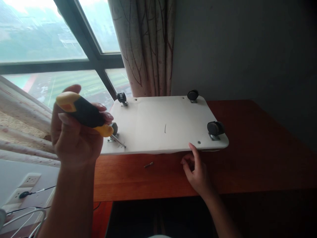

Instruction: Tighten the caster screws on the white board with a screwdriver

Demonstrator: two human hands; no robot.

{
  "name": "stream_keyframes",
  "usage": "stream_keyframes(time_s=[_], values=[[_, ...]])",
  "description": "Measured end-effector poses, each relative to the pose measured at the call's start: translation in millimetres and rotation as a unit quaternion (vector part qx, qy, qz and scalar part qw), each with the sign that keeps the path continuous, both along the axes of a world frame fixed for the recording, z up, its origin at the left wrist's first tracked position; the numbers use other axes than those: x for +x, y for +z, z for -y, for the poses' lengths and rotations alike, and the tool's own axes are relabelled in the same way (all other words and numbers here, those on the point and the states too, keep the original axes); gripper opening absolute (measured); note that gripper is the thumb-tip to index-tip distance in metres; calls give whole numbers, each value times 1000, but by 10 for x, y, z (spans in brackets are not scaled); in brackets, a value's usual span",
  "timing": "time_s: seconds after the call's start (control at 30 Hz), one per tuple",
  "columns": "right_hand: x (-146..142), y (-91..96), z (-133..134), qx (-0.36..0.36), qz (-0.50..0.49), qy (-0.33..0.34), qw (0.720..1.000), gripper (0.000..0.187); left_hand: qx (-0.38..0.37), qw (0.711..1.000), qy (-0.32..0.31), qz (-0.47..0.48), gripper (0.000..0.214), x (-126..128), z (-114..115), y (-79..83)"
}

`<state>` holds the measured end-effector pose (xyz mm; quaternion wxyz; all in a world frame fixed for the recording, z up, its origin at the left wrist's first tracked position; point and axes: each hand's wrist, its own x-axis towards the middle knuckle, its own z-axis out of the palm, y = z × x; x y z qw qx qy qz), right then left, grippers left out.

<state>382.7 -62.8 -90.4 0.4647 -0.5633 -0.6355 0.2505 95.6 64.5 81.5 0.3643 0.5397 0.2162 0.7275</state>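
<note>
A white board [160, 125] lies upside down on a red-brown wooden table [260, 148], with black caster wheels at its corners. My left hand [74, 138] is closed round the black and yellow handle of a screwdriver [84, 114]. The screwdriver's metal tip rests on the board's near left corner, beside a caster [114, 129]. My right hand [196, 170] sits at the board's front edge, its index finger touching the edge and the other fingers curled, holding nothing. A small loose screw [148, 164] lies on the table in front of the board.
Other casters stand at the far left [122, 97], far right [192, 95] and near right [215, 129] corners. A patterned curtain [146, 46] and a window [49, 49] lie behind. Wall sockets with a plugged cable [24, 191] are at lower left. A grey wall [247, 49] backs the table.
</note>
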Motion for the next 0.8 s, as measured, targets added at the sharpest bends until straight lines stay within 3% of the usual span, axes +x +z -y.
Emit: stream_keyframes(time_s=[0.27,0.8], values=[[-2,0,1,-3,3,-4,1000,67,-44,996,-78,25,44,-165,-47,-35],[-13,26,-6,7,13,-14,1000,64,-34,996,-85,12,47,-165,-106,-59]])
